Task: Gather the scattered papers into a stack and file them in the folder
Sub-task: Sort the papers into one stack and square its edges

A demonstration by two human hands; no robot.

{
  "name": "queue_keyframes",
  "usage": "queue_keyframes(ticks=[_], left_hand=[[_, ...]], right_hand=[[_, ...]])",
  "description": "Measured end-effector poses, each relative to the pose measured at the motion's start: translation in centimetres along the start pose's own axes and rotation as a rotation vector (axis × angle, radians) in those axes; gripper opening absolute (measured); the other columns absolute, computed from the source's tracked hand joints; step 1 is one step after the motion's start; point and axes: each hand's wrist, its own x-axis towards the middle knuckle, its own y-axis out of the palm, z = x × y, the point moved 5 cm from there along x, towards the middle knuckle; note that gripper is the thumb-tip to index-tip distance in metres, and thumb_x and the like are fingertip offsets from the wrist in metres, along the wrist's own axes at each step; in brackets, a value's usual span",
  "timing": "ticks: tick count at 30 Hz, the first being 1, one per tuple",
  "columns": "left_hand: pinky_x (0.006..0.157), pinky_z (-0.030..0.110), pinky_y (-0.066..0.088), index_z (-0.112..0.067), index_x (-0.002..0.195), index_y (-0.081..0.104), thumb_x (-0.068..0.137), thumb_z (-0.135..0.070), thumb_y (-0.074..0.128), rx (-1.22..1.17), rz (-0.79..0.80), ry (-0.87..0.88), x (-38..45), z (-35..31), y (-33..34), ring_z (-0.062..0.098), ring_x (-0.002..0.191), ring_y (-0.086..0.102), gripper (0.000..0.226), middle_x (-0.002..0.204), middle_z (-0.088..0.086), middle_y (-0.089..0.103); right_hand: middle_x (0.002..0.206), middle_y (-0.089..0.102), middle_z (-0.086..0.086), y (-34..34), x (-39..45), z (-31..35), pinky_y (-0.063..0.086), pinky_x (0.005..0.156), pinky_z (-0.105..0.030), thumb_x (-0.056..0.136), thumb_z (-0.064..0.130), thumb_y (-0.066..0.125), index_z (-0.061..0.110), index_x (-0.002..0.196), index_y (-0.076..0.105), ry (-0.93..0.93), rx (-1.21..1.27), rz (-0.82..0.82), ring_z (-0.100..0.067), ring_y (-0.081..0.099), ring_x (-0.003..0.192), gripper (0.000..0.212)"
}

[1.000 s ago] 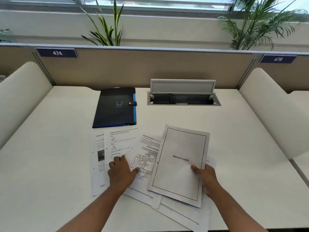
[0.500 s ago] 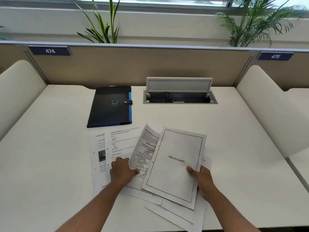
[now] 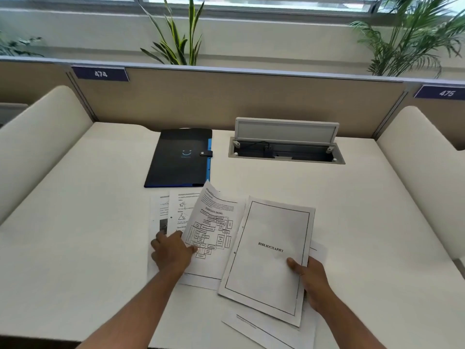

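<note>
1. Where things are: the right hand (image 3: 310,282) has its thumb on top of the "BIBLIOGRAPHY" sheet (image 3: 270,253) and fingers curled under, pinching it near its lower right edge. The sheet looks raised a bit off the counter (image 3: 352,222). At least one more sheet (image 3: 271,328) lies under it, poking out toward the near edge.

2. The left hand (image 3: 172,253) is mostly flat, fingers spread on the left-hand pages, thumb tip at the edge of the flowchart page (image 3: 214,230), whose far corner curls up. Looks like it's lifting or sliding that one; can't tell if it's actually pinched.

3. Two more printed sheets (image 3: 173,210) lie flat and overlapped further left, partly under the left hand.

4. The black folder (image 3: 180,158) is shut with its snap tab done up, just beyond the papers, touching none that I can see.

5. How I'd do this bit: slide pages together rather than lifting each. Sweep the left ones rightward under the bibliography sheet and keep them flat so corners don't fold.

6. Don't forget the sheet hanging near the counter's front edge, it could slip off.

7. Once they're all in one pile, tap the edges square on the counter, then open the folder.
</note>
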Motion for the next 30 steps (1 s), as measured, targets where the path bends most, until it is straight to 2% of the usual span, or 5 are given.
queue_keyframes(ticks=[5, 9, 15, 21, 30], left_hand=[[0.094, 0.048, 0.049, -0.019, 0.123, 0.052, 0.069, -0.039, 0.087, -0.167, 0.001, 0.030, -0.1, 0.1, -0.1, 0.036, 0.118, 0.048, 0.067, 0.127, 0.016, 0.046], [0.088, 0.049, 0.052, -0.019, 0.117, 0.038, 0.074, -0.017, 0.084, -0.346, -0.018, 0.084, -0.6, 0.0, -0.1, 0.035, 0.102, 0.061, 0.063, 0.122, 0.015, 0.055], [0.098, 0.047, 0.048, -0.025, 0.144, 0.010, 0.087, 0.002, 0.066, -0.575, -0.038, 0.031, -0.5, 1.2, -0.6, 0.039, 0.115, 0.060, 0.084, 0.143, 0.017, 0.051], [0.086, 0.039, 0.048, -0.008, 0.118, 0.056, 0.093, -0.008, 0.059, -0.474, -0.086, 0.067, 1.1, 3.3, -2.4, 0.038, 0.107, 0.062, 0.025, 0.117, 0.019, 0.067], [0.098, 0.044, 0.048, -0.011, 0.121, 0.060, 0.096, -0.011, 0.055, -0.754, -0.116, 0.053, 2.7, 4.4, -4.4, 0.033, 0.111, 0.062, 0.025, 0.121, 0.012, 0.068]], right_hand=[[0.092, 0.082, -0.002, -0.1, 0.2, -0.1, 0.061, 0.060, -0.030, 0.090, 0.012, 0.077, 0.013, 0.106, 0.074, -0.010, -0.005, -0.002, -0.021, 0.079, 0.080, 0.016], [0.095, 0.082, -0.005, 0.3, 1.0, 0.1, 0.062, 0.076, -0.039, 0.090, 0.011, 0.077, 0.010, 0.109, 0.074, -0.009, 0.003, -0.014, -0.028, 0.077, 0.090, 0.020], [0.104, 0.079, -0.013, 2.2, 3.1, 2.7, 0.061, 0.089, -0.051, 0.091, 0.008, 0.076, 0.008, 0.109, 0.074, -0.005, -0.016, 0.019, -0.032, 0.075, 0.096, 0.018], [0.111, 0.076, -0.019, 4.1, 4.5, 4.5, 0.056, 0.095, -0.062, 0.092, 0.007, 0.075, 0.003, 0.117, 0.071, 0.042, 0.031, 0.047, -0.038, 0.073, 0.103, 0.026], [0.119, 0.074, -0.019, 3.5, 4.8, 5.8, 0.053, 0.102, -0.051, 0.088, 0.002, 0.075, 0.000, 0.125, 0.068, 0.068, 0.143, 0.107, -0.036, 0.071, 0.110, 0.037]])
